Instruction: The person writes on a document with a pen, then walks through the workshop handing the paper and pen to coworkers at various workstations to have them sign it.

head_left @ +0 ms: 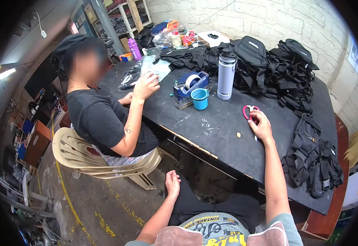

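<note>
On the black tabletop, my right hand [262,126] has its fingers closed on a pair of scissors with pink handles [245,111]. A bit of the blade shows below my palm, and the rest is hidden under the hand. Just left of it lies a small tan lump [238,134]. My left hand [172,183] rests by my thigh, below the table edge, its fingers curled in with nothing visible in them. Nearest to my right hand on its other side is a black strapped bag [306,137].
Beyond my hands stand a lavender bottle [226,76], a turquoise cup [200,99] and a blue tape dispenser [189,84]. Black backpacks [251,53] pile up along the far table [224,123]. At left, a co-worker [105,98] sits on stacked plastic chairs [80,153], hands raised near plastic bags.
</note>
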